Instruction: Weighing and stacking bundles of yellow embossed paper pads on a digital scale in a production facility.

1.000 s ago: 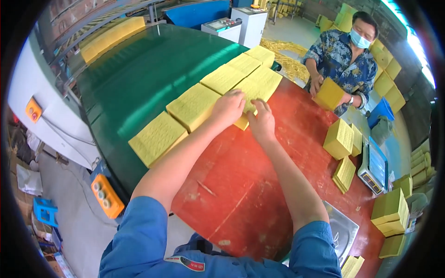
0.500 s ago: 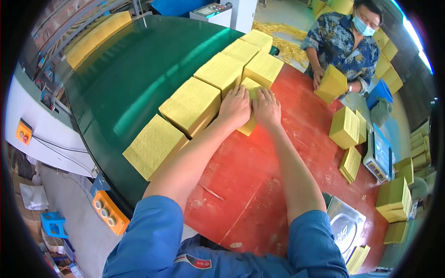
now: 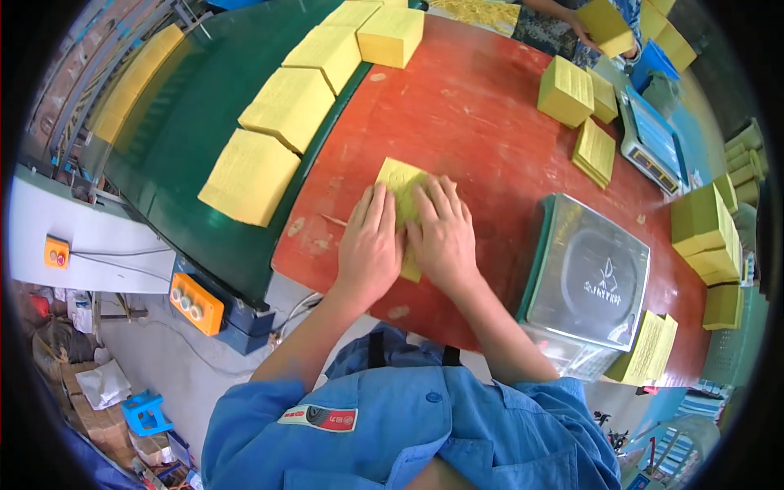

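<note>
Yellow block point(image 3: 401, 174) on red table point(image 3: 490, 147); left hand point(image 3: 374, 245) at its nine o'clock, right hand point(image 3: 445, 237) at three, fingers extended. Palms hidden, can't tell if clamped. Uneven push could skid it toward six o'clock edge.

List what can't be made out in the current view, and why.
Head view:
Long edges of the yellow paper stack: mostly covered by the left hand and right hand.
Co-worker's head: cut off by the top edge.
Blue-topped digital scale's readout: too small.
</note>
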Motion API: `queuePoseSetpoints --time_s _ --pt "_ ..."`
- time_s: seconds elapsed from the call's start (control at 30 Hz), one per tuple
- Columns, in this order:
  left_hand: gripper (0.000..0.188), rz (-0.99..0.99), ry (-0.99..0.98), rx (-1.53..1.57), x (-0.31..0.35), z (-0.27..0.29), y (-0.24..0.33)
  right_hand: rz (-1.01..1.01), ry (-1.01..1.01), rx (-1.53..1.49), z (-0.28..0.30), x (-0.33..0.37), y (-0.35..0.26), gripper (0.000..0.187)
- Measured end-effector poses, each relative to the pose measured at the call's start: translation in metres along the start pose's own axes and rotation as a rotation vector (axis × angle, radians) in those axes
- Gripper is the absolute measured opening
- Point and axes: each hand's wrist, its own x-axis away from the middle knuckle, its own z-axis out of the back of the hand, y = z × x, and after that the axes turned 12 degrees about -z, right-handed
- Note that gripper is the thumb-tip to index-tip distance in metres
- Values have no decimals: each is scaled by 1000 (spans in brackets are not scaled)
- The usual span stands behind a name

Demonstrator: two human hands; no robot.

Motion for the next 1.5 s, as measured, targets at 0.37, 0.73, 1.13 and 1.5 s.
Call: queuePoseSetpoints --time_s 0.37,0.73,1.13,1.5 --pt "56 57 -108 96 89 33 138 -581 -414 -1025 83 254 62 37" --pt "50 349 147 463 136 27 136 -712 -899 -1499 96 241 64 60" --pt "42 658 185 2236 -29 -37 272 -10 386 -243 267 167 120 44" --pt "43 1000 -53 2267 -25 -31 291 -16 237 41 277 139 171 44"
